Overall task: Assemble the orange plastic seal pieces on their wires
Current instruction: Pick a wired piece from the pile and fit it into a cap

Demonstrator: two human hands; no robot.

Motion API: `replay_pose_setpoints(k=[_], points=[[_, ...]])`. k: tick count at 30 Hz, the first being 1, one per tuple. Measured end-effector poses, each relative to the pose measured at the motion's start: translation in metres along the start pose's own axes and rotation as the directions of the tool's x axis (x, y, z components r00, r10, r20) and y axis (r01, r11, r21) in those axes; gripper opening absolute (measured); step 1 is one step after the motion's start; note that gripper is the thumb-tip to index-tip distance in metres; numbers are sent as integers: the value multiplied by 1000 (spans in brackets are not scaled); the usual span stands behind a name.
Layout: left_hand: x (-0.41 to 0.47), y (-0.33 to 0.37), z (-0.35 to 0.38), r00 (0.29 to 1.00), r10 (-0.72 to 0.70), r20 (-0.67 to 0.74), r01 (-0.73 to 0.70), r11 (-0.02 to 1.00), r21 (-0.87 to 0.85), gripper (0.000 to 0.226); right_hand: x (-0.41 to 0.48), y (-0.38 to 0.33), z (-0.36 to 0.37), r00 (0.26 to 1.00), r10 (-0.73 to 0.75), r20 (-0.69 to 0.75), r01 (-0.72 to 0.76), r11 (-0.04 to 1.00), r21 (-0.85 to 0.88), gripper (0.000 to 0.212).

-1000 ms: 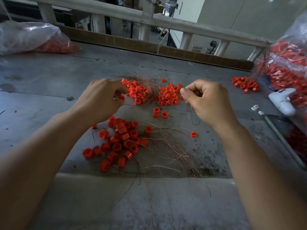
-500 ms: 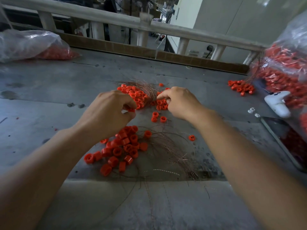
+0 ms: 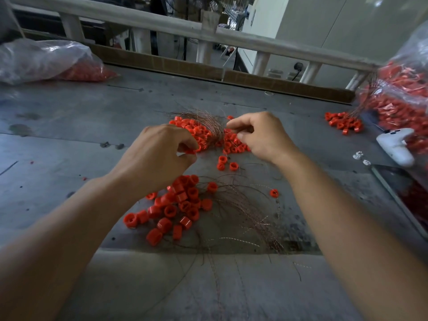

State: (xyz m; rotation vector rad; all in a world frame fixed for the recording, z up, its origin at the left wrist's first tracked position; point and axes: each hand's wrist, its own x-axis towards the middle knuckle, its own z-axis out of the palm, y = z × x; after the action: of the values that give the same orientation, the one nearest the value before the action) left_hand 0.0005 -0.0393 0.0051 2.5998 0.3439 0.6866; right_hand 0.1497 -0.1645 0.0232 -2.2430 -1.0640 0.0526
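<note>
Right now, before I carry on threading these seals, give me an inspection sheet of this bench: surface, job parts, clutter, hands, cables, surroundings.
Surface: grey table, stained and scuffed.
Job's things: near pile of orange seal pieces beside loose wires; far pile tangled with a wire bundle; small pile far right.
Clutter: white handheld device, two small white bits, left bag and right bag of orange parts.
Hands: left hand pinches one orange piece; right hand curled over the far pile, its hold unclear.
Cables: black cable at a wall socket beyond the railing.
Surroundings: pale railing, cardboard strip along the far edge.
</note>
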Motion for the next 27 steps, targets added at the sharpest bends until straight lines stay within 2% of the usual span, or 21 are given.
replay_pose_setpoints(k=[4, 9, 12, 14, 17, 22, 27], points=[[1, 2, -4, 993, -120, 11, 120, 979, -166, 14, -13, -6, -13, 987, -100, -122, 118, 982, 150, 19], [-1, 11, -11, 987, -148, 60, 159, 849, -503, 34, -34, -14, -16, 908, -250, -336, 325, 927, 189, 21], [-2, 18, -14, 989, -116, 89, 146, 778, -612, 28, -41, -18, -15, 817, -378, -437, 447, 892, 65, 20], [-4, 20, -14, 990, -91, 105, 138, 728, -672, 22, -44, -21, -12, 775, -456, -437, 473, 878, -76, 18], [-4, 21, -13, 992, -74, 101, 124, 677, -726, 17, -47, -22, -8, 762, -512, -396, 481, 857, -183, 17], [-5, 21, -13, 998, -53, 32, 59, 669, -741, 25, -47, -24, -6, 789, -527, -317, 488, 850, -199, 18], [-4, 22, -14, 999, -36, -4, 23, 700, -714, 17, -48, -24, -6, 825, -494, -274, 468, 870, -157, 19]])
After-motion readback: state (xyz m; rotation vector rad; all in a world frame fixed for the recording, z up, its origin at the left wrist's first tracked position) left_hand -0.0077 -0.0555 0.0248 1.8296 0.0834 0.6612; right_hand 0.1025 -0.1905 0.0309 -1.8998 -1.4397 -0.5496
